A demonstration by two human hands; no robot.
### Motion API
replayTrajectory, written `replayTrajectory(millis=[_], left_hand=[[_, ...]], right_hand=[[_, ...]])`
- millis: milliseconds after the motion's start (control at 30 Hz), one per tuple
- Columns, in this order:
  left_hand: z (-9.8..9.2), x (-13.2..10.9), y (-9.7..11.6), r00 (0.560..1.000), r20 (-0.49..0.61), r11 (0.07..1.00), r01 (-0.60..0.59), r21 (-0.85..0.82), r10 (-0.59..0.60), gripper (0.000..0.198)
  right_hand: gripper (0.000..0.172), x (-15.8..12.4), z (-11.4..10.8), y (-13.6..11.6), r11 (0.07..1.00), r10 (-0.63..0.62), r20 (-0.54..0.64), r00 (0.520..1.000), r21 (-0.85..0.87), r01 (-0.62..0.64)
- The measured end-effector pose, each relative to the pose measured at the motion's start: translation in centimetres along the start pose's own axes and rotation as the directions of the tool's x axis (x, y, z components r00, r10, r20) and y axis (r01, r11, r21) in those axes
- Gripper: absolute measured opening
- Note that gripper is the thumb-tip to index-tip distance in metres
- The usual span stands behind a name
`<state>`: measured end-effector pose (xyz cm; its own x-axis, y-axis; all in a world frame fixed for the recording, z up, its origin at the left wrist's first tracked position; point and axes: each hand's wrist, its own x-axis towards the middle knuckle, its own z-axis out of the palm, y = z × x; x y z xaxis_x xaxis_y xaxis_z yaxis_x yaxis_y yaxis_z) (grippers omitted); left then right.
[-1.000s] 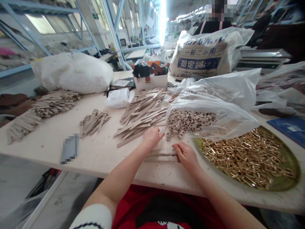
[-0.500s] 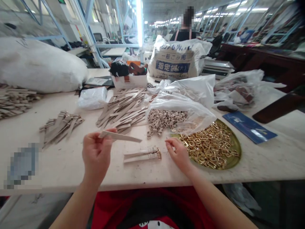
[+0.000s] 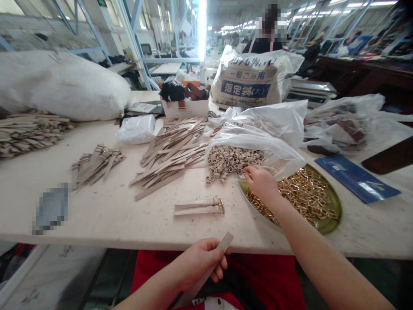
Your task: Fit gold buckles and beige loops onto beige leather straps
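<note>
My left hand (image 3: 206, 260) is closed around a flat greyish-beige strap (image 3: 226, 242) just off the table's front edge. One end of the strap sticks up past my thumb, and the other runs down toward my lap. At the near edge of a pile of small beige loops (image 3: 230, 157), my right hand (image 3: 263, 185) pinches with its fingertips; what they grip is too small to make out. Its wrist passes over a green tray (image 3: 335, 215) of gold buckles (image 3: 303, 193). Between my hands lie a few straps with gold buckles fitted (image 3: 198, 207), side by side.
Loose straps (image 3: 174, 150) are heaped behind, with a bundle of buckled straps (image 3: 97, 163) to their left. A clear plastic bag (image 3: 258, 142) partly covers the loops. A blue packet (image 3: 356, 177) lies right of the tray. White sacks and a box (image 3: 187, 107) stand farther back; a person is beyond.
My left hand has moved down and right with the strap, from above the table to its front edge. My right hand has reached forward and right to the loops.
</note>
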<state>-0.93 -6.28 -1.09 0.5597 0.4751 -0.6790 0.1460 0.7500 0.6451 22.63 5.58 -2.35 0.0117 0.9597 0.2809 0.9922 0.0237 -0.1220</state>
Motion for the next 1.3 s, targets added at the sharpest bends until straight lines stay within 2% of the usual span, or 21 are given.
replayTrajectory(millis=[100,200,300,367,433,500,600,633,667,733,833,867,1000,1100,1200,1300], left_hand=[[-0.4,-0.2,1.6,0.996,-0.029,0.996,-0.087,-0.012,0.087,0.028],[-0.9,0.0,3.5,0.985,-0.084,0.984,-0.156,-0.090,0.149,0.027],[-1.0,0.4,4.5,0.986,-0.064,0.970,-0.161,-0.181,0.152,0.029],[-0.9,0.7,4.7,0.986,-0.046,0.963,-0.167,-0.213,0.161,0.030],[-0.8,0.9,4.7,0.985,-0.040,0.962,-0.171,-0.214,0.167,0.030],[-0.7,1.1,4.7,0.986,-0.035,0.966,-0.167,-0.198,0.163,0.030],[-0.6,1.4,4.8,0.983,-0.048,0.969,-0.181,-0.167,0.175,0.026],[-0.7,1.5,4.8,0.981,-0.059,0.969,-0.193,-0.154,0.186,0.024],[-0.7,1.6,4.7,0.978,-0.070,0.969,-0.203,-0.140,0.195,0.023],[-0.9,1.7,4.5,0.976,-0.083,0.971,-0.209,-0.118,0.200,0.022],[-1.0,1.9,4.0,0.975,-0.091,0.972,-0.211,-0.100,0.202,0.022],[-1.1,1.9,3.9,0.971,-0.106,0.970,-0.224,-0.089,0.215,0.022],[-1.1,2.1,3.3,0.929,-0.195,0.947,-0.320,0.010,0.316,0.039],[-1.1,2.3,3.1,0.886,-0.231,0.914,-0.370,0.168,0.401,0.034],[-1.1,2.4,3.0,0.863,-0.231,0.867,-0.359,0.346,0.450,0.024],[-1.3,2.2,3.0,0.840,-0.201,0.767,-0.328,0.551,0.504,0.024]], right_hand=[[0.019,2.1,1.3,-0.6,0.996,0.059,0.071,0.996,-0.077,-0.054],[0.014,3.0,2.3,-0.5,0.995,0.068,0.090,0.994,-0.084,-0.061],[0.010,2.3,2.3,-0.1,0.998,0.038,0.056,0.998,0.042,-0.040],[0.012,1.1,1.8,-0.1,0.964,0.069,0.025,0.997,0.256,-0.073],[0.020,-0.6,1.1,-0.8,0.823,0.135,0.071,0.988,0.548,-0.151],[0.023,-2.6,0.5,-2.3,0.547,0.164,0.227,0.960,0.789,-0.280],[0.019,-5.4,-0.1,-5.1,0.085,0.104,0.479,0.872,0.869,-0.488],[0.018,-6.2,-0.2,-6.0,-0.023,0.056,0.527,0.848,0.850,-0.526],[0.019,-6.8,-0.2,-6.6,-0.094,0.018,0.555,0.832,0.829,-0.551],[0.020,-7.6,-0.1,-7.5,-0.140,-0.012,0.584,0.812,0.803,-0.579],[0.022,-8.1,0.0,-7.5,-0.148,0.021,0.592,0.806,0.799,-0.583],[0.022,-8.2,0.1,-7.4,-0.178,0.025,0.600,0.800,0.790,-0.587],[0.017,-8.4,-0.2,-7.3,-0.453,0.049,0.693,0.720,0.657,-0.602],[0.019,-8.7,-0.5,-7.9,-0.602,0.041,0.736,0.676,0.559,-0.571],[0.018,-9.2,-0.6,-8.6,-0.609,0.034,0.732,0.680,0.555,-0.567],[0.019,-9.7,-0.5,-8.6,-0.506,0.106,0.680,0.726,0.665,-0.549]])
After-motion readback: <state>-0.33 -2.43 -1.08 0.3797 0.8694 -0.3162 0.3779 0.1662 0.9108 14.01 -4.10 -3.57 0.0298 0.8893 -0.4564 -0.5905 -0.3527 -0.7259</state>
